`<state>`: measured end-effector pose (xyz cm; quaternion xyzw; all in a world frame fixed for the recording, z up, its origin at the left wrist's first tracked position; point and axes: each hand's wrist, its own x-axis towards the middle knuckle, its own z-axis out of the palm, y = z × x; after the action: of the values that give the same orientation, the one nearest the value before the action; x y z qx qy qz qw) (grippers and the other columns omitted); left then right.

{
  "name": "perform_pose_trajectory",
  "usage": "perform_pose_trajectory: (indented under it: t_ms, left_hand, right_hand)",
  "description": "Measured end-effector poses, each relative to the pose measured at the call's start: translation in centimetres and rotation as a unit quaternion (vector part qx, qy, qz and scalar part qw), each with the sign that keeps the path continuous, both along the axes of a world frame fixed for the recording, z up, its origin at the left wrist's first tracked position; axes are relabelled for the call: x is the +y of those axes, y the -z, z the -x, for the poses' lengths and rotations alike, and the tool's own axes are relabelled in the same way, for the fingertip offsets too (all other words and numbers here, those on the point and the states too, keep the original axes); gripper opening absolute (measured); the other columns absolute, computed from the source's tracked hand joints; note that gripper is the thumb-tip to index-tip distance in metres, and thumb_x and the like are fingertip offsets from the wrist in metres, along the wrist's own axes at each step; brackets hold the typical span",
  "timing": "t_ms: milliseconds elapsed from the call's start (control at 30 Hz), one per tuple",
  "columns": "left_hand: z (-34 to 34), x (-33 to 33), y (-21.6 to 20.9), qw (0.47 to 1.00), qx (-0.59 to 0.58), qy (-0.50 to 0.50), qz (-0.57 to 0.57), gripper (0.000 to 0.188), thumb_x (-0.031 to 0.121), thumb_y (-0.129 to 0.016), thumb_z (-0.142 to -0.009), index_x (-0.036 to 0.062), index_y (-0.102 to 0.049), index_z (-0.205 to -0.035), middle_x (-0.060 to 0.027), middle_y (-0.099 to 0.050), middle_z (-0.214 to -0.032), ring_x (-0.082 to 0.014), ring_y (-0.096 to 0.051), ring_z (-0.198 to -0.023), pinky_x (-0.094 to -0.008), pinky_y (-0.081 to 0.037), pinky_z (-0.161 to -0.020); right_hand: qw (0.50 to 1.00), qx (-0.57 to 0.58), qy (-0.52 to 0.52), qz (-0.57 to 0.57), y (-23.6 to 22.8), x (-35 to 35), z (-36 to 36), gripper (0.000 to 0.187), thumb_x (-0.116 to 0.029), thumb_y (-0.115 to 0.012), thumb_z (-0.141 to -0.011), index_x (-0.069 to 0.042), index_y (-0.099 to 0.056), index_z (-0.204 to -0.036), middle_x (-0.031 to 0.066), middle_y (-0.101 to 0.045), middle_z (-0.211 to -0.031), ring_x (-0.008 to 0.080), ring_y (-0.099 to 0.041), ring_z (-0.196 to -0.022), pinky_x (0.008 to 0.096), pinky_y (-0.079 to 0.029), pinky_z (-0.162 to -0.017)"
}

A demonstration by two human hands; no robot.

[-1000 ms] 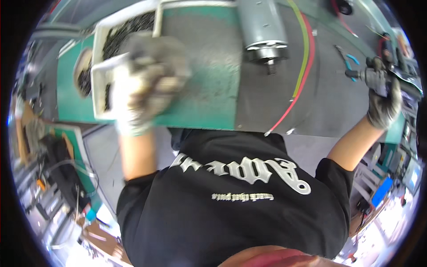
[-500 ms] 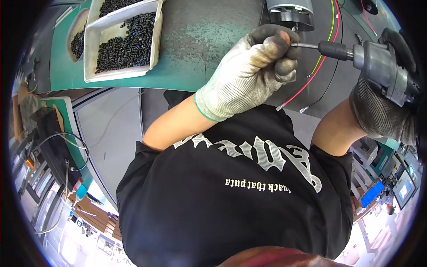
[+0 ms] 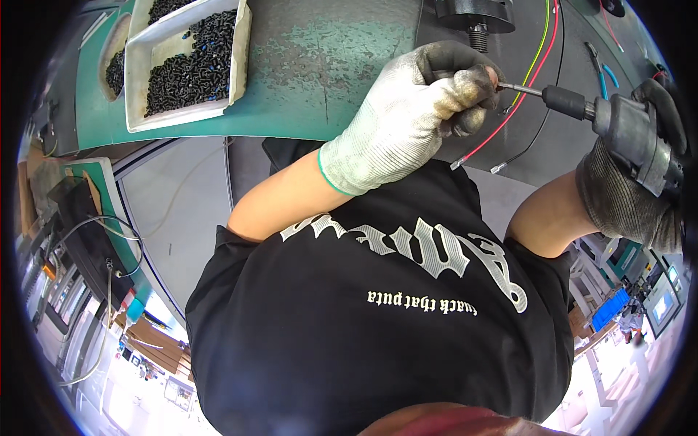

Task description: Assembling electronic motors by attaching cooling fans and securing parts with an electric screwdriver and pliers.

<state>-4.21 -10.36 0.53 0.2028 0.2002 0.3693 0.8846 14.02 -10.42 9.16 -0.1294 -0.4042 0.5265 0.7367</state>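
My right hand point(image 3: 618, 185), in a dark grey glove, grips a black power screwdriver point(image 3: 634, 131) at the right. Its long thin bit point(image 3: 523, 89) points left toward my other hand. My left hand point(image 3: 407, 120), in a white glove with dirty fingertips, is closed in a pinch at the bit's tip. Whatever sits between those fingers is too hidden to make out. Just beyond the left hand stands a black, round motor-like part point(image 3: 472, 13) with a threaded shaft point(image 3: 478, 38) facing me.
A white tray point(image 3: 137, 87) of small black screws lies at the far left, with more containers beside it. Red point(image 3: 502, 123), yellow-green and black wires run across the dark bench at right. Blue-handled pliers point(image 3: 603, 76) lie behind the screwdriver.
Both hands and the screwdriver have shifted slightly right and nearer to me. The motor part and tray sit higher in view, and the pliers now show.
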Motion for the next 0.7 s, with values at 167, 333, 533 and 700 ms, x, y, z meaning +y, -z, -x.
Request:
perform_pose_trajectory:
  t_ms: [167,333,533,700]
  left_hand:
    - [-0.7,-0.3,-0.9,0.999,0.037,0.004,0.034,0.016,0.019,-0.061,-0.096,0.0029,-0.060,-0.099,-0.0036,-0.059,-0.085,-0.0064,-0.056,-0.063,-0.0193,-0.049,-0.061]
    - [-1.2,-0.4,-0.8,0.994,0.021,0.080,0.069,0.023,0.025,-0.056,-0.098,0.0016,-0.057,-0.096,0.0009,-0.053,-0.074,-0.0047,-0.042,-0.054,-0.0210,-0.037,-0.051]
    - [-3.8,1.0,-0.5,0.976,0.011,0.060,0.209,0.030,0.035,-0.056,-0.098,0.0065,-0.057,-0.089,0.0015,-0.052,-0.073,-0.0057,-0.042,-0.057,-0.0222,-0.036,-0.056]
    - [-4.6,1.8,2.1,0.985,-0.003,-0.008,0.172,0.029,0.036,-0.055,-0.098,0.0080,-0.058,-0.093,0.0018,-0.053,-0.075,-0.0081,-0.045,-0.065,-0.0251,-0.039,-0.060]
  right_hand:
    - [0.999,0.026,-0.004,-0.033,0.0,0.2,-0.8,0.029,-0.015,-0.061,-0.091,-0.007,-0.058,-0.119,0.0094,-0.061,-0.111,0.0263,-0.062,-0.100,0.0356,-0.055,-0.074]
    - [0.999,0.031,0.005,-0.026,0.6,0.7,-1.5,0.028,-0.014,-0.061,-0.091,-0.008,-0.059,-0.118,0.0092,-0.061,-0.111,0.0257,-0.062,-0.101,0.0348,-0.056,-0.073]
    - [1.000,0.006,0.025,0.016,1.3,1.2,-3.1,0.027,-0.014,-0.062,-0.090,-0.010,-0.060,-0.117,0.0105,-0.062,-0.114,0.0245,-0.061,-0.104,0.0339,-0.057,-0.075]
    - [0.998,-0.013,0.026,0.051,1.8,2.2,-4.3,0.027,-0.014,-0.063,-0.089,-0.011,-0.060,-0.116,0.0117,-0.062,-0.116,0.0236,-0.061,-0.106,0.0331,-0.058,-0.077]
